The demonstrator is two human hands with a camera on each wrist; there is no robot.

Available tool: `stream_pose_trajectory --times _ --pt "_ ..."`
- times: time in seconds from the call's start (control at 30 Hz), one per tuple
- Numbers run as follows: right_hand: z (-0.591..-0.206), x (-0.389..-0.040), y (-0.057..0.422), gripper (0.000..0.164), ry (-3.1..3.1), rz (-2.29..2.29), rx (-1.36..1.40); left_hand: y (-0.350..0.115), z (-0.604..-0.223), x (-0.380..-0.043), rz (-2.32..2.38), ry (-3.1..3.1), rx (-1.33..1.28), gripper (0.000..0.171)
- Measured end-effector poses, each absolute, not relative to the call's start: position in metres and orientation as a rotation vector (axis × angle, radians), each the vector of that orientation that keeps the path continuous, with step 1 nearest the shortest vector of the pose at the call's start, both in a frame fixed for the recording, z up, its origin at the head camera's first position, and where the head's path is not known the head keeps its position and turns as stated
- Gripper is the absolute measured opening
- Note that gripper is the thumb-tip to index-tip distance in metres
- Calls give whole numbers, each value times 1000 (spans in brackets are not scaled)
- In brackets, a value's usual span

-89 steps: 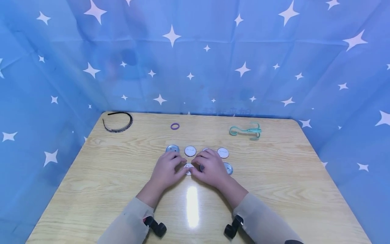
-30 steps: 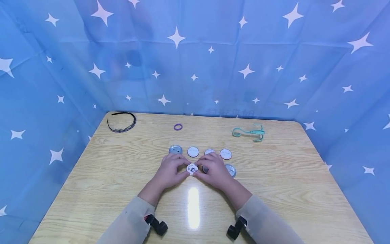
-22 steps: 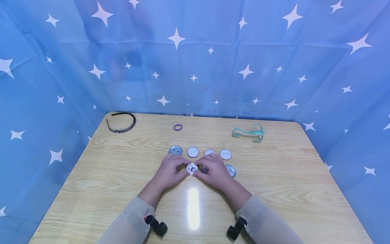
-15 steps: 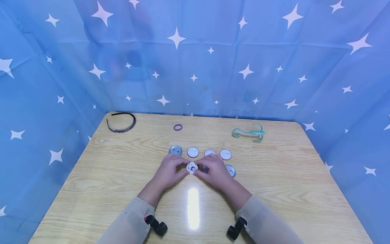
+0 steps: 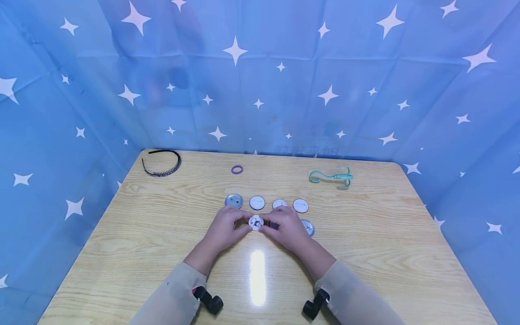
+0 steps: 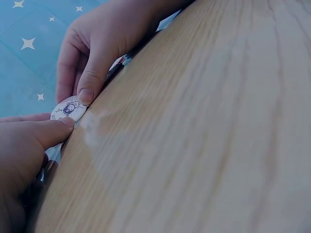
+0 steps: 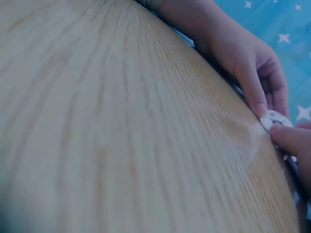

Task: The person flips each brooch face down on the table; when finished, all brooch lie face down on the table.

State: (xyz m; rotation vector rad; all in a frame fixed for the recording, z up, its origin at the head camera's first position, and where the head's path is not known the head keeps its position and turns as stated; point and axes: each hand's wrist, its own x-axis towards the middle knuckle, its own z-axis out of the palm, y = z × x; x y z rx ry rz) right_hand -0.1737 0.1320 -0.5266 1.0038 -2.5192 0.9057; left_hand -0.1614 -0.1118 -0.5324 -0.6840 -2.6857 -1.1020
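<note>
A small round badge (image 5: 256,222) with a dark drawing on its white face sits between both hands. The left hand (image 5: 225,228) pinches its left edge, thumb near me and forefinger beyond. On the opposite edge the right hand (image 5: 286,228) holds it the same way. In the left wrist view both thumbs press the badge's near rim (image 6: 69,108), its face tilted up. The right wrist view shows the badge (image 7: 276,120) partly covered by a thumb. Past the hands lie a silver disc with two holes (image 5: 233,200) and white discs (image 5: 257,202), one partly behind the right fingers.
Beside the right hand lies another silver disc (image 5: 308,227); a darker disc (image 5: 274,224) is mostly hidden under that hand. Farther back are a black headband (image 5: 162,174), a purple ring (image 5: 237,169) and a teal hooked hanger (image 5: 333,176). A starry blue curtain (image 5: 260,81) borders the wooden table (image 5: 365,253).
Three seconds ago the fingers covered more of the badge; its drawn face now shows plainly between them. Over the last second it has shifted slightly away from me. Both hands keep their hold.
</note>
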Motion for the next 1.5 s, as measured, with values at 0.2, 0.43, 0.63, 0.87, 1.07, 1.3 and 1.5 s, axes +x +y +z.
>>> stream_pose_trajectory --times 0.2,0.43,0.63,0.87,1.07,1.3,1.5 --pt "-528 -175 133 32 -2483 908 1029 -111 -532 -161 -1120 -2665 -680 31" --pt "-529 -175 132 33 -2460 956 1023 -110 -532 -160 -1098 -2647 -685 31" --pt "-527 -173 132 33 -2480 991 1012 -111 -534 -158 -1097 -2646 -672 31" --pt "-526 -172 131 30 -2505 1021 986 -111 -533 -158 -1109 -2655 -666 29" --pt "-526 -173 130 28 -2481 1021 983 -110 -531 -158 -1118 -2660 -647 27" --pt "-526 -172 130 25 -2487 1015 974 -109 -530 -158 -1128 -2667 -633 22" --pt "-525 -172 131 25 -2474 1040 971 -108 -530 -159 -1126 -2670 -635 20"
